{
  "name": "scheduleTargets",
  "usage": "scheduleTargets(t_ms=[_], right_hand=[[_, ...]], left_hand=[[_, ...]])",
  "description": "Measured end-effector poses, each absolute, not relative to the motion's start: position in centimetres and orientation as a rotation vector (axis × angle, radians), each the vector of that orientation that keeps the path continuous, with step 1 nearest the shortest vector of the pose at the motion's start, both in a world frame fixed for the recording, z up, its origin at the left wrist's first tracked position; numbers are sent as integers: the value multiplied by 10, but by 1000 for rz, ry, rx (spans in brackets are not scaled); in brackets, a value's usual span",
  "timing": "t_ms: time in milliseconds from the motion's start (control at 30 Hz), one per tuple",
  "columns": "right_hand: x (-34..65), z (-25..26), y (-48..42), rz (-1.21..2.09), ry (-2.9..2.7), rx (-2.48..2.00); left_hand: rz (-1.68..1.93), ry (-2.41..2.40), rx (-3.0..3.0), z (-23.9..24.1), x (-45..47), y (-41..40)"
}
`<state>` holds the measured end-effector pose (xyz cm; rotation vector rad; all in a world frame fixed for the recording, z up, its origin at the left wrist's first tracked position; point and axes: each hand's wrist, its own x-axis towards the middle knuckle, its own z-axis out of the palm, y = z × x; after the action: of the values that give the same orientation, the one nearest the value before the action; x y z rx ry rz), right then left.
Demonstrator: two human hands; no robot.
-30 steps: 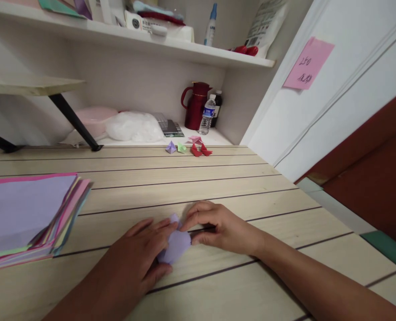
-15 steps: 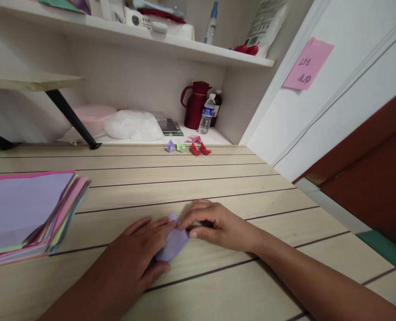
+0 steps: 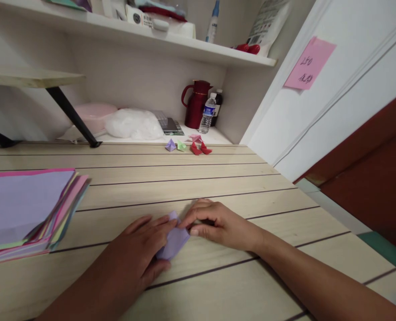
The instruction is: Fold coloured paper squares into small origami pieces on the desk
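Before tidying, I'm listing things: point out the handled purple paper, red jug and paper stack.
Purple paper [image 3: 174,244], head view: its uncovered face.
Red jug [image 3: 193,110], head view: its body.
Paper stack [image 3: 22,205], head view: its top sheet.

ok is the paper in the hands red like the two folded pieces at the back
No, the paper that the left hand and right hand touch is light purple, unlike the red folded pieces.

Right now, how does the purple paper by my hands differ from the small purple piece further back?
The purple paper lies nearly flat; the folded piece rises to a point. Your left hand rests on the paper; the folded piece sits untouched. Both are on the table.
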<state>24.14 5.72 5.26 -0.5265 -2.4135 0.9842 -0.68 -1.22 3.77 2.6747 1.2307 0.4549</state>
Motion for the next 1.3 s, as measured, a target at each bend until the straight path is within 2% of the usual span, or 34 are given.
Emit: scheduleTargets(t_ms=[467, 833, 1100, 1300], right_hand=[[241, 47, 59, 1020, -2373, -543], [240, 48, 58, 1003, -2360, -548], [241, 49, 58, 1069, -2346, -558], [240, 47, 57, 1053, -2325, -553]], left_hand=[[599, 1187, 2676, 12, -15, -11], [486, 1203, 2710, 29, -9, -11], [517, 1203, 2684, 20, -12, -12], [349, 1239, 2584, 39, -6, -12]])
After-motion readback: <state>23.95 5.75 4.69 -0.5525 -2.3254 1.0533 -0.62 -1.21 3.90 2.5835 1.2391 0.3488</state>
